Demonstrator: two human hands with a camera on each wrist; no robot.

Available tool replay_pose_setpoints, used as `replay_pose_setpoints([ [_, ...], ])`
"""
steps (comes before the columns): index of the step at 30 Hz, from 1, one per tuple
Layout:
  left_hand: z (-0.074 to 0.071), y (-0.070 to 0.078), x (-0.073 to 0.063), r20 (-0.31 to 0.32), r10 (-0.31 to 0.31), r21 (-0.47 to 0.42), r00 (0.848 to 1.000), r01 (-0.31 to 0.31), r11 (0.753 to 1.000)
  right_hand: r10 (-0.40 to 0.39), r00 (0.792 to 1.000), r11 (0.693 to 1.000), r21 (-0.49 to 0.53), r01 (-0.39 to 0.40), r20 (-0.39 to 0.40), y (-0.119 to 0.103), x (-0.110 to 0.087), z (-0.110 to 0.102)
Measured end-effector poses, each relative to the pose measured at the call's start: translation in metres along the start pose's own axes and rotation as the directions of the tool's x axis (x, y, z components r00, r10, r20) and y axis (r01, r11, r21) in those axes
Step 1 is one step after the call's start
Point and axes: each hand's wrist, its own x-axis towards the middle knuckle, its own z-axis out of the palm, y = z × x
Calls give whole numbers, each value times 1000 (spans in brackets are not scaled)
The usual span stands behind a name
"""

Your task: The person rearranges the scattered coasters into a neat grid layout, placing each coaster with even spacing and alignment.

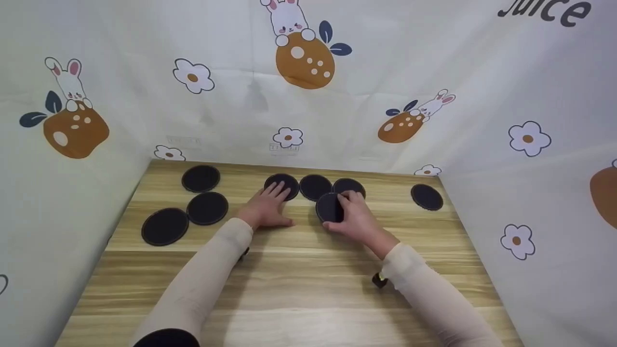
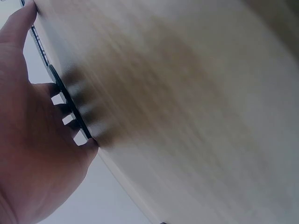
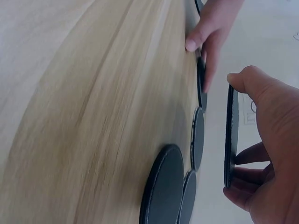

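My left hand (image 1: 266, 208) lies with its fingers spread over a black round coaster (image 1: 273, 181) at the left end of a row of three; its thumb is out on the wood. The left wrist view shows these fingertips on that coaster's rim. My right hand (image 1: 357, 219) grips another black coaster (image 3: 231, 135) by opposite edges, thumb against fingers, raised over the table in the right wrist view. From the head view most of it is hidden behind the hand. Below it, another coaster (image 3: 163, 191) lies in front of the row's middle coaster (image 1: 315, 187) and right coaster (image 1: 349, 185).
On the left of the wooden table (image 1: 308, 299) lie three more coasters: one at the back (image 1: 200, 178), one in the middle (image 1: 207, 208) and one nearest (image 1: 165, 226). A single coaster (image 1: 427, 197) lies far right. Printed cloth (image 1: 231, 115) closes off the back and sides.
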Motion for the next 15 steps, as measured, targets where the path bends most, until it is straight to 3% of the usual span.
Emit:
replay_pose_setpoints([
  [5, 0, 0, -1, 11, -16, 4, 1000, 16, 1000, -7, 1000, 1000, 4, 7, 6, -10, 3, 2],
  [15, -1, 2, -5, -38, 16, -1, 999, -16, 1000, -43, 999, 999, -17, 44, 14, -19, 10, 5],
])
